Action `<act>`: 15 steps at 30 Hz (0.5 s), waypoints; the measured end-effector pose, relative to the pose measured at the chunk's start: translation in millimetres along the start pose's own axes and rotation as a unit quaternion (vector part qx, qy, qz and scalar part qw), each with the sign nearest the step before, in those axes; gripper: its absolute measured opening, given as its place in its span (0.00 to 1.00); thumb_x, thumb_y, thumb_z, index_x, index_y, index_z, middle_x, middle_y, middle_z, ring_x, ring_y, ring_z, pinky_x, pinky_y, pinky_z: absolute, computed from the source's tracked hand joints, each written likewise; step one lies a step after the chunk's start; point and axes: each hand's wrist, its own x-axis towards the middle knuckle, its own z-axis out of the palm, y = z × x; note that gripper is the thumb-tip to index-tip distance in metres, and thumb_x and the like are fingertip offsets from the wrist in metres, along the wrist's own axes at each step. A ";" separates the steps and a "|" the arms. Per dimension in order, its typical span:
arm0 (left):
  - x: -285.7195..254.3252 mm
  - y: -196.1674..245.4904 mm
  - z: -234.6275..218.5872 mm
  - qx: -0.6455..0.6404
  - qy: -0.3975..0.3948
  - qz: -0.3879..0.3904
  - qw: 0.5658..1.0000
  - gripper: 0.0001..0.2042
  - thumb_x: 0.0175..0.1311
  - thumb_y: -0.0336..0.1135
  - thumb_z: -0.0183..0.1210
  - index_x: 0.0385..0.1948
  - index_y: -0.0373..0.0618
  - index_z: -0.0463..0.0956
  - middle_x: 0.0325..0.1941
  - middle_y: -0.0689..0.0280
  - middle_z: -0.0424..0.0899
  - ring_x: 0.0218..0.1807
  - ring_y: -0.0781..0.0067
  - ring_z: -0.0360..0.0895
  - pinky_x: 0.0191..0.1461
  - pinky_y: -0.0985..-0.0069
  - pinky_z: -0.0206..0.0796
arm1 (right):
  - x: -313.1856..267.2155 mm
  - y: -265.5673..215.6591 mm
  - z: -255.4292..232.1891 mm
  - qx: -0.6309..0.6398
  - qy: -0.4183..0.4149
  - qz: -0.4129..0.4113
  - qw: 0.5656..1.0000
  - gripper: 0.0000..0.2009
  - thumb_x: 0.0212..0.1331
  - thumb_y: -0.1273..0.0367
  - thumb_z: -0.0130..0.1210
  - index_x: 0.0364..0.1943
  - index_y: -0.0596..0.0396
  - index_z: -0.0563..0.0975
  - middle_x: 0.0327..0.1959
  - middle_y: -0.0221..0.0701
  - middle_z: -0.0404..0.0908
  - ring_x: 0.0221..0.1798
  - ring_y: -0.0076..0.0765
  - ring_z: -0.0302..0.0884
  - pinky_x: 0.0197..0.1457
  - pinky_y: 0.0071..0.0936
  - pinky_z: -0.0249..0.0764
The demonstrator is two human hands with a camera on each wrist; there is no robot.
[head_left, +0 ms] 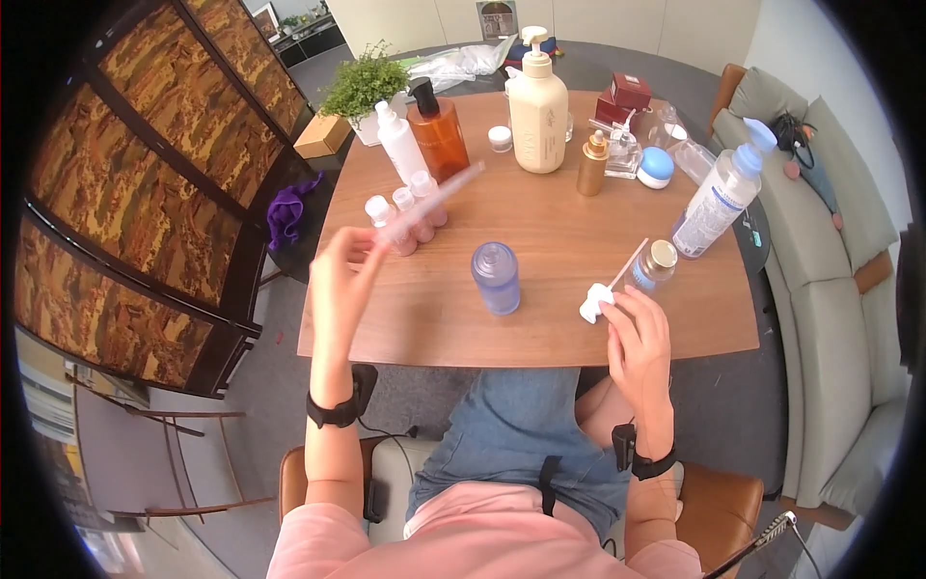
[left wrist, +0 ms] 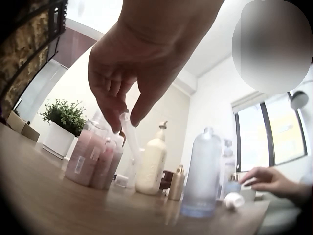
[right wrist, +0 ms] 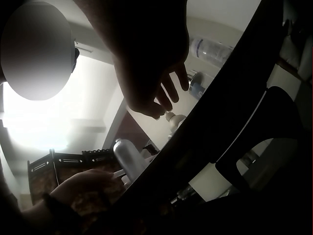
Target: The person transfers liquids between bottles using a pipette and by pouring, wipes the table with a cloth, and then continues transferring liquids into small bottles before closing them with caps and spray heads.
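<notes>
Between thumb and fingers, my left hand pinches one end of a translucent tube, which slants up and away over small pink bottles. An uncapped, clear blue bottle stands upright between my hands. On the right, a white pump head with a thin stem lies on the table. The fingertips of my right hand touch or nearly touch it, fingers relaxed and spread. Behind it stands a gold-capped jar.
Along the back of the wooden table stand an amber bottle, a cream pump bottle, a gold bottle and a blue-lidded jar. A tall clear pump bottle is at the right edge, a potted plant back left.
</notes>
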 end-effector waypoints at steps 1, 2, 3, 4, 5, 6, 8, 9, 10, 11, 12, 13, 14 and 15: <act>0.8 7.0 -9.6 -0.055 0.015 -0.030 0.998 0.10 0.63 0.35 0.63 0.40 0.40 0.79 0.31 0.64 0.84 0.32 0.79 0.80 0.30 0.80 0.68 | -0.3 -0.3 -1.4 -0.006 0.003 0.002 1.000 0.18 0.47 0.80 0.57 0.46 0.54 0.79 0.51 0.36 0.75 0.59 0.47 0.71 0.61 0.46 0.69; 1.7 15.0 -19.4 -0.110 0.030 -0.061 0.992 0.10 0.65 0.35 0.61 0.42 0.40 0.78 0.32 0.67 0.83 0.33 0.83 0.79 0.30 0.84 0.66 | -0.5 -0.8 -3.0 -0.012 0.006 0.004 1.000 0.18 0.47 0.80 0.57 0.46 0.54 0.79 0.50 0.36 0.75 0.59 0.47 0.72 0.60 0.45 0.69; 2.5 20.4 -27.0 -0.145 0.056 -0.068 0.986 0.09 0.67 0.34 0.59 0.43 0.40 0.78 0.34 0.71 0.82 0.35 0.85 0.78 0.32 0.87 0.64 | -0.4 -2.1 -5.0 -0.011 0.006 0.005 1.000 0.18 0.47 0.80 0.57 0.46 0.54 0.79 0.50 0.36 0.75 0.59 0.47 0.72 0.60 0.45 0.69; 1.8 26.5 -35.5 -0.205 0.064 -0.066 0.974 0.10 0.68 0.34 0.58 0.45 0.38 0.77 0.38 0.70 0.82 0.36 0.85 0.76 0.34 0.87 0.63 | -0.6 -3.8 -7.3 -0.011 0.011 0.008 1.000 0.18 0.47 0.80 0.57 0.46 0.54 0.80 0.50 0.36 0.75 0.59 0.47 0.72 0.60 0.45 0.69; 0.5 28.7 -42.1 -0.241 0.067 -0.069 0.966 0.10 0.68 0.33 0.57 0.46 0.38 0.77 0.39 0.70 0.81 0.37 0.86 0.75 0.35 0.87 0.62 | -1.4 -5.0 -9.1 -0.011 0.016 0.011 1.000 0.18 0.47 0.80 0.58 0.46 0.54 0.80 0.50 0.36 0.76 0.58 0.47 0.72 0.60 0.45 0.69; -0.8 31.0 -48.3 -0.276 0.070 -0.073 0.956 0.11 0.69 0.33 0.56 0.47 0.38 0.76 0.40 0.69 0.80 0.37 0.86 0.73 0.35 0.88 0.61 | -2.4 -5.8 -10.3 -0.010 0.016 0.012 1.000 0.18 0.47 0.80 0.58 0.46 0.54 0.80 0.50 0.36 0.76 0.58 0.47 0.72 0.60 0.45 0.69; -3.5 36.0 -60.8 -0.276 0.034 -0.077 0.957 0.12 0.69 0.33 0.56 0.48 0.37 0.76 0.40 0.71 0.79 0.37 0.87 0.72 0.37 0.87 0.61 | -4.1 -6.9 -12.1 -0.012 0.023 0.019 0.999 0.18 0.47 0.80 0.58 0.46 0.54 0.80 0.49 0.36 0.76 0.58 0.47 0.72 0.59 0.44 0.69; -5.4 39.3 -64.7 -0.257 0.035 -0.067 0.963 0.12 0.69 0.33 0.56 0.49 0.38 0.76 0.39 0.71 0.79 0.37 0.87 0.72 0.37 0.87 0.61 | -4.3 -7.4 -13.4 -0.011 0.024 0.019 0.999 0.18 0.47 0.80 0.58 0.46 0.54 0.80 0.49 0.36 0.76 0.58 0.47 0.72 0.59 0.44 0.69; -7.0 42.9 -67.4 -0.239 0.036 -0.057 0.969 0.12 0.69 0.33 0.56 0.49 0.38 0.76 0.39 0.71 0.79 0.37 0.87 0.72 0.37 0.87 0.61 | -4.9 -7.6 -15.0 -0.015 0.025 0.018 0.999 0.18 0.47 0.80 0.58 0.46 0.54 0.80 0.49 0.36 0.76 0.58 0.47 0.72 0.59 0.44 0.69; -7.7 46.2 -69.5 -0.238 0.035 -0.056 0.969 0.12 0.69 0.33 0.56 0.49 0.38 0.76 0.39 0.71 0.79 0.37 0.87 0.72 0.37 0.87 0.61 | -5.8 -7.7 -15.7 -0.018 0.026 0.018 0.999 0.18 0.46 0.80 0.58 0.46 0.54 0.80 0.49 0.36 0.76 0.58 0.47 0.72 0.59 0.44 0.69; -8.4 48.9 -71.4 -0.219 0.034 -0.043 0.974 0.11 0.68 0.33 0.56 0.48 0.38 0.76 0.39 0.72 0.79 0.38 0.87 0.72 0.38 0.87 0.62 | -6.7 -7.4 -15.8 -0.018 0.027 0.019 0.999 0.18 0.46 0.80 0.58 0.46 0.54 0.80 0.49 0.36 0.76 0.58 0.47 0.72 0.59 0.44 0.69; -8.7 50.5 -72.7 -0.200 0.034 -0.031 0.979 0.11 0.68 0.32 0.56 0.48 0.39 0.76 0.39 0.72 0.79 0.38 0.86 0.72 0.38 0.87 0.62 | -7.3 -6.9 -15.9 -0.018 0.028 0.019 0.999 0.18 0.46 0.79 0.58 0.46 0.54 0.80 0.49 0.36 0.76 0.58 0.46 0.72 0.59 0.44 0.69; -8.4 51.5 -72.7 -0.200 0.034 -0.031 0.979 0.11 0.68 0.32 0.56 0.48 0.39 0.76 0.39 0.72 0.79 0.38 0.86 0.72 0.38 0.87 0.62 | -7.5 -6.5 -16.1 -0.019 0.029 0.018 0.999 0.18 0.46 0.79 0.58 0.46 0.54 0.80 0.49 0.36 0.76 0.58 0.46 0.73 0.59 0.44 0.69; -7.6 52.7 -72.2 -0.187 0.032 -0.020 0.982 0.11 0.68 0.32 0.56 0.48 0.39 0.76 0.39 0.72 0.78 0.38 0.86 0.72 0.39 0.87 0.62 | -7.6 -6.5 -16.3 -0.019 0.029 0.019 0.999 0.18 0.46 0.79 0.58 0.46 0.54 0.80 0.49 0.36 0.76 0.58 0.46 0.73 0.59 0.44 0.69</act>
